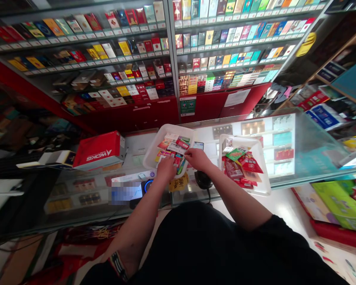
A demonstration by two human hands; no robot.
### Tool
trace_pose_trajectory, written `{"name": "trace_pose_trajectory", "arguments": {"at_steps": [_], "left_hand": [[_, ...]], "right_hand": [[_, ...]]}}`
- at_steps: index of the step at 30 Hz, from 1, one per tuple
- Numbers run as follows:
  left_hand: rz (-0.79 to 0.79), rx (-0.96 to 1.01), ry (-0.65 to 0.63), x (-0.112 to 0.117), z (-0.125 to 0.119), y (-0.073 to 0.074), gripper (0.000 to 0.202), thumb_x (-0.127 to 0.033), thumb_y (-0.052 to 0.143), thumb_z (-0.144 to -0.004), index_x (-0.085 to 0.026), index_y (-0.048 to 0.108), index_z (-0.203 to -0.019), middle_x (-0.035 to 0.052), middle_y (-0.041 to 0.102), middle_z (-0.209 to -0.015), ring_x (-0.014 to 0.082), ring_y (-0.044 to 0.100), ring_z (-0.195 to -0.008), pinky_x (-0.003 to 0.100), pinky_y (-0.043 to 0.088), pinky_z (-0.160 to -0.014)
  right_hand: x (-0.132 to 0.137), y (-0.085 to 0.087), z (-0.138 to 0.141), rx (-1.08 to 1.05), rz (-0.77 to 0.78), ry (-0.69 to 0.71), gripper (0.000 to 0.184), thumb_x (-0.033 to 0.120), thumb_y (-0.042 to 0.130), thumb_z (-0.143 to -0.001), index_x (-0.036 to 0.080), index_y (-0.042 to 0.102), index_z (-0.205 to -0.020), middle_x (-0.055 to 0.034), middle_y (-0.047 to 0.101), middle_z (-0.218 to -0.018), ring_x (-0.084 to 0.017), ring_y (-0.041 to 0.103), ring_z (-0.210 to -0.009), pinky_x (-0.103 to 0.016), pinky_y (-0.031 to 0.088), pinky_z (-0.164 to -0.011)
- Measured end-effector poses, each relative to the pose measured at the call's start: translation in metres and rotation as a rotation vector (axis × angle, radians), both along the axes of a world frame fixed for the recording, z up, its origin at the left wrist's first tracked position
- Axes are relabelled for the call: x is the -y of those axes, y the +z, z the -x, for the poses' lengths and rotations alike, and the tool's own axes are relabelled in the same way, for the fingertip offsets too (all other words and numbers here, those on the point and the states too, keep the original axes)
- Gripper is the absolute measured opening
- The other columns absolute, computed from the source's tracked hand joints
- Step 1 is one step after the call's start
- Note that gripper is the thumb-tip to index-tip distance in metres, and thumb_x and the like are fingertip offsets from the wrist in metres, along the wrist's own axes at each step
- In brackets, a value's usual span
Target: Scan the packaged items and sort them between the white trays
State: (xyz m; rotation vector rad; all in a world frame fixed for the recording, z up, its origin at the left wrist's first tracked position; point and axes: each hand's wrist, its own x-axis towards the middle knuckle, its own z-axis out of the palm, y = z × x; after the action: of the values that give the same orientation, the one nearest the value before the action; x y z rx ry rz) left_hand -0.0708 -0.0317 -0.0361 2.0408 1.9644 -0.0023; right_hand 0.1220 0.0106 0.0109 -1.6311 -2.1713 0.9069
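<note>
a red carton (97,150) stands on a glass counter (311,142), toward its left. behind the counter rise shelves (225,16) of small colourful boxes (209,37).

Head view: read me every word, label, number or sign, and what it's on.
"WDKG" on the red box; the second letter could be O.
Yellow tag: dark marks, unreadable.
Packets in the white trays, shelf packs, green sign, white paper: too small.
Screen: blurred.

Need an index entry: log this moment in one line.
left hand: at packets in white tub; right hand: at tub's right edge; nearby: second tub, red box
</note>
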Motion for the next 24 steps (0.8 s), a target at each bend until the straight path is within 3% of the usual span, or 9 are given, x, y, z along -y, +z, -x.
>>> {"name": "trace_pose_trajectory", "arguments": {"at_steps": [4,11,19,24], "left_hand": [[0.026,-0.068,-0.059,-0.005,0.002,-0.002,0.039,-0.026,0.072,-0.088,-0.022,0.070,-0.127,0.0153,0.060,-0.143,0.0329,0.059,-0.127,0.042,0.049,-0.104],[-0.002,-0.136,-0.141,-0.016,-0.001,-0.011,0.043,-0.024,0.063,-0.094,-0.022,0.068,-0.137,0.0190,0.058,-0.141,0.0365,0.057,-0.127,0.048,0.049,-0.102],[-0.021,-0.061,-0.179,-0.026,0.004,-0.006,0.037,-0.026,0.051,-0.100,-0.019,0.077,-0.126,0.0188,0.066,-0.130,0.0330,0.066,-0.114,0.043,0.051,-0.095],[-0.086,-0.033,-0.121,-0.024,0.016,-0.001,0.033,-0.029,0.051,-0.103,-0.018,0.079,-0.116,0.0176,0.069,-0.133,0.0308,0.064,-0.123,0.041,0.050,-0.104]], "right_hand": [[-0.002,-0.009,0.025,0.100,0.011,0.059,0.023,0.028,0.065,-0.096,0.021,0.084,-0.106,-0.0091,0.083,-0.109,-0.025,0.074,-0.105,-0.029,0.051,-0.090],[-0.001,-0.019,0.046,0.163,0.024,0.100,0.023,0.025,0.064,-0.095,0.021,0.085,-0.103,-0.0103,0.083,-0.108,-0.025,0.076,-0.103,-0.029,0.052,-0.088],[0.002,-0.014,0.055,0.182,0.017,0.055,0.026,0.029,0.062,-0.097,0.019,0.085,-0.105,-0.0127,0.083,-0.110,-0.026,0.076,-0.104,-0.030,0.053,-0.089],[0.003,-0.019,0.058,0.182,0.013,0.001,0.026,0.029,0.062,-0.097,0.019,0.083,-0.107,-0.0134,0.082,-0.114,-0.027,0.074,-0.109,-0.031,0.053,-0.093]]}}
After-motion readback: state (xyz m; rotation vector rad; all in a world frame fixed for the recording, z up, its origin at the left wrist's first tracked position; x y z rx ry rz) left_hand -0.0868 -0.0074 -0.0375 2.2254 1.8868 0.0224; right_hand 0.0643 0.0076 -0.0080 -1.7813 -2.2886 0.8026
